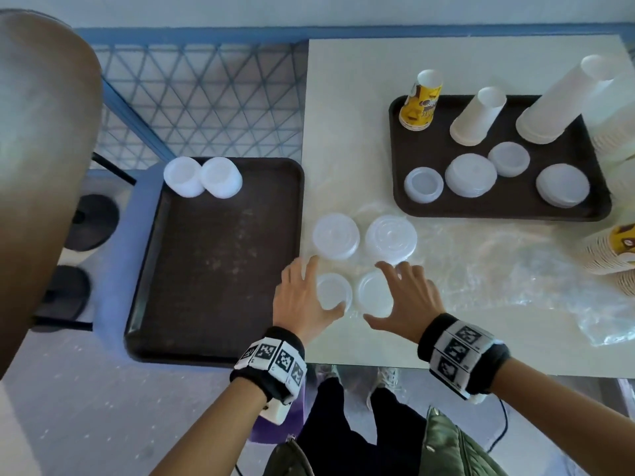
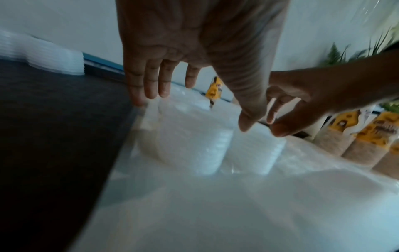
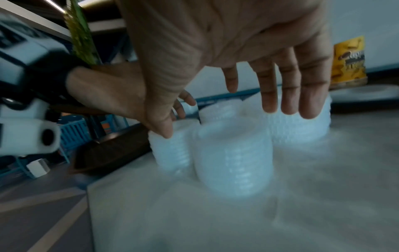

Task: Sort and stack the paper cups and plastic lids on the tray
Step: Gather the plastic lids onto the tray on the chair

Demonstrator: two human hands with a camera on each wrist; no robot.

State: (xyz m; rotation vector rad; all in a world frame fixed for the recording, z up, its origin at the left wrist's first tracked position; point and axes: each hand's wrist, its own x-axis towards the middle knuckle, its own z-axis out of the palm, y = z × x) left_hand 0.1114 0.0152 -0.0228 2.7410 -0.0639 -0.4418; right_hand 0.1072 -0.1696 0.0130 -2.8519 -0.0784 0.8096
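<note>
While spread fingers (image 1: pixel 311 266) hover, lid stacks (image 1: pixel 334 292) sit beneath both hands.

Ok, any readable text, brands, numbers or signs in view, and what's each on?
No text can be read for certain.
Yellow cup: dark print, a brand or logo, too blurred to read in the head and right wrist views.
Yellow cup stacks: print too blurred.
Wristbands: black-and-white square markers, no letters or numbers.
Lids, trays: no text visible.
</note>
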